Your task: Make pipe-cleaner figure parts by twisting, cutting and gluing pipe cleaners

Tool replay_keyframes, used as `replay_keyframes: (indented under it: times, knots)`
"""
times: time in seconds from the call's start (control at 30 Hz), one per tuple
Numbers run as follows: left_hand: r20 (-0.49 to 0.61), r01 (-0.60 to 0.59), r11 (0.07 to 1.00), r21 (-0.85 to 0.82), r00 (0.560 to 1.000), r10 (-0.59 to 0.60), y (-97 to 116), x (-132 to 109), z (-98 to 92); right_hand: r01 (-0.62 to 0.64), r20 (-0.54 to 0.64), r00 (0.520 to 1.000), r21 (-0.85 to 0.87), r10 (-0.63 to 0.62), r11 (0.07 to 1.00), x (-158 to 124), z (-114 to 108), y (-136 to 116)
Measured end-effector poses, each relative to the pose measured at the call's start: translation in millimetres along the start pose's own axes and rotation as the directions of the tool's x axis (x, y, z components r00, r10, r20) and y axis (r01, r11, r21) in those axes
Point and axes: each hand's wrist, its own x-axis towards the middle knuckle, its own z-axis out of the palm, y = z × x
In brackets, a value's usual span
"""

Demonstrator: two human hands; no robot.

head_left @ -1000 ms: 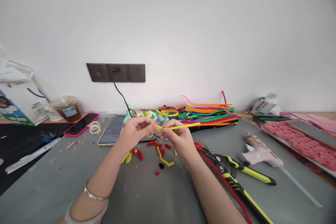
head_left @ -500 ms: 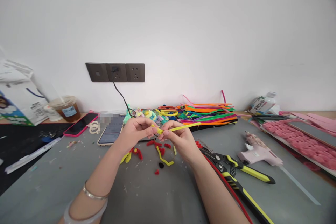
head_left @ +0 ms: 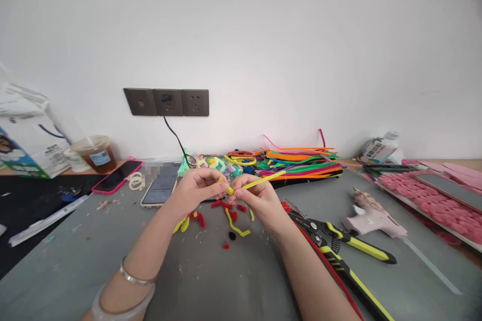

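Observation:
Both hands meet above the grey table (head_left: 211,281) and pinch one yellow pipe cleaner (head_left: 259,180). My left hand (head_left: 196,188) grips its curled near end with thumb and fingers closed. My right hand (head_left: 256,198) pinches the stem just beside it, and the free length sticks out up and to the right. Below the hands lie short red and yellow pipe cleaner scraps (head_left: 235,228) and a small black piece (head_left: 232,235).
A heap of coloured pipe cleaners (head_left: 297,163) lies against the wall. Yellow-handled pliers (head_left: 339,246) and a pink glue gun (head_left: 371,220) lie to the right, beside a tray of pink pieces (head_left: 433,205). Two phones (head_left: 116,178) (head_left: 160,190), a drink cup (head_left: 94,153) and a carton (head_left: 22,145) are at left.
The free end of the yellow pipe cleaner has tilted upward a little; both hands stay pinched together in nearly the same place.

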Motion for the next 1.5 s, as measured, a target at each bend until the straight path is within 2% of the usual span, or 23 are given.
replay_keyframes:
  times: [0.27, 0.5, 0.67, 0.73, 0.83, 0.87, 0.93, 1.0, 1.1, 1.17, 1.23, 1.4, 1.5]
  knots:
    - [0.062, 0.018, 0.999, -0.029, 0.998, -0.016, 0.6, -0.9, -0.8, -0.031, 0.051, 0.998, 0.052, 0.029, 0.998, -0.9, 0.5, -1.3]
    - [0.141, 0.028, 1.000, -0.014, 0.990, -0.026, -0.4, -2.2, -0.6, -0.089, 0.192, 0.979, 0.076, 0.073, 0.993, -2.5, 1.5, -6.9]
    - [0.153, 0.068, 0.997, 0.025, 0.986, -0.071, 3.2, -2.8, -1.5, -0.140, 0.243, 0.963, 0.069, 0.119, 0.988, -4.6, 2.3, -9.6]
    - [0.121, 0.087, 0.995, 0.046, 0.988, -0.092, 4.7, -2.2, -3.3, -0.151, 0.185, 0.973, 0.049, 0.140, 0.987, -3.3, 2.6, -7.6]
    - [0.041, 0.146, 0.981, 0.125, 0.988, -0.152, 2.6, -0.6, -8.2, -0.121, -0.016, 0.993, 0.012, 0.121, 0.993, 1.0, 2.6, -4.1]
    - [0.040, 0.181, 0.966, 0.183, 0.981, -0.191, 0.4, -0.1, -10.0, -0.097, -0.088, 0.991, -0.001, 0.096, 0.995, 2.6, 2.3, -3.3]
    - [0.106, 0.250, 0.901, 0.355, 0.947, -0.305, -5.1, 0.6, -12.4, -0.048, -0.203, 0.978, -0.025, 0.042, 0.999, 5.4, 1.0, -2.0]
    - [0.133, 0.261, 0.832, 0.490, 0.920, -0.368, -9.6, 1.0, -12.5, -0.016, -0.258, 0.966, -0.043, 0.005, 0.999, 7.4, -1.0, -0.6]
    - [0.090, 0.212, 0.848, 0.485, 0.953, -0.290, -9.2, 1.1, -8.4, -0.007, -0.259, 0.966, -0.084, -0.015, 0.996, 9.2, -3.5, 1.9]
    - [0.008, 0.166, 0.910, 0.381, 0.983, -0.183, -5.1, 1.3, -5.0, -0.002, -0.259, 0.966, -0.121, -0.030, 0.993, 9.8, -3.6, 2.9]
    - [-0.057, 0.132, 0.953, 0.272, 0.991, -0.121, -1.6, 1.7, -2.5, 0.008, -0.257, 0.965, -0.153, -0.048, 0.988, 10.0, -2.4, 2.8]
    - [-0.050, 0.160, 0.968, 0.195, 0.987, -0.153, -4.1, 3.7, 1.2, 0.032, -0.210, 0.975, -0.181, -0.070, 0.983, 9.6, 1.5, 0.7]
    - [-0.061, 0.169, 0.974, 0.154, 0.985, -0.161, -7.0, 4.3, 4.1, -0.002, -0.188, 0.982, -0.150, -0.026, 0.989, 8.5, 0.8, 1.2]
